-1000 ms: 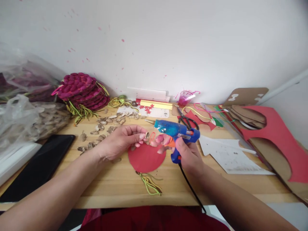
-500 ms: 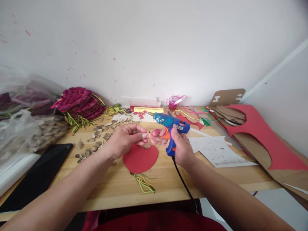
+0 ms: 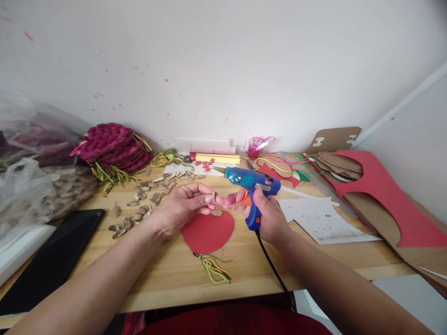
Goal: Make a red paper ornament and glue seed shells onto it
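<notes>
Between the thumb and fingertips of my left hand (image 3: 183,204) is a small brown shell-like piece (image 3: 214,197). My right hand (image 3: 270,214) grips a blue hot glue gun (image 3: 253,186) with an orange trigger, its nozzle pointing left. A fingertip of that hand is beside the small piece. Below both hands lies a red rounded cutout (image 3: 208,235) on the wooden table, with one brown piece (image 3: 217,212) near its top edge. A tassel of yellow-green and dark yarn (image 3: 213,269) hangs from its lower edge.
Loose brown pieces (image 3: 139,193) are scattered at the left, near a plastic bag (image 3: 63,186) of more. A stack of purple scaly pieces (image 3: 115,146) stands behind. White paper (image 3: 324,218) and red cutout sheets (image 3: 387,204) are at the right; a black tablet-like slab (image 3: 56,260) lies front left.
The glue gun has shifted slightly right and down in my right hand. My left hand keeps its pinch on the small piece, which appears turned a little. The view has shifted slightly.
</notes>
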`<control>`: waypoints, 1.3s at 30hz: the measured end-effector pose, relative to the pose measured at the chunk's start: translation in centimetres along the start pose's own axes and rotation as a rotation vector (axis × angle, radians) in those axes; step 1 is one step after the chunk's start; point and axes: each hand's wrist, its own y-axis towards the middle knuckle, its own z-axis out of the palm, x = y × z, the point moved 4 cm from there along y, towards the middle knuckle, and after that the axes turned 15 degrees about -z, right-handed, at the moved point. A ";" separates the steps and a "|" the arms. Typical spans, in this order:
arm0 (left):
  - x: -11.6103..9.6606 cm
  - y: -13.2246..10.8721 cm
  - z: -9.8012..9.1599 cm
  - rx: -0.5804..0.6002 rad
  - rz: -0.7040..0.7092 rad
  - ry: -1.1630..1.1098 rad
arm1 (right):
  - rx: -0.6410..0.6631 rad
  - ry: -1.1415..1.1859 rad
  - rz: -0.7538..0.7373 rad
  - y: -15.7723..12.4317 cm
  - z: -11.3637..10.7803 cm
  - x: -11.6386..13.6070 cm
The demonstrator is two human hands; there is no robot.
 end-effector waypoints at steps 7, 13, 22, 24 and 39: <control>-1.2 -0.2 -1.0 -0.007 0.013 -0.045 | 0.036 -0.216 -0.102 0.1 -0.8 0.6; -1.6 -0.3 -1.5 0.007 0.011 -0.071 | 0.162 -0.499 -0.088 -0.8 -0.9 0.7; -2.1 -0.6 -1.7 -0.007 -0.007 -0.080 | 0.211 -0.575 -0.114 -0.5 -0.1 1.6; -2.1 -0.6 -1.7 -0.002 -0.011 -0.081 | 0.219 -0.580 -0.124 -0.5 -0.1 1.6; -2.0 -0.6 -1.8 0.038 0.007 -0.071 | 0.212 -0.586 -0.082 -0.8 -0.2 1.6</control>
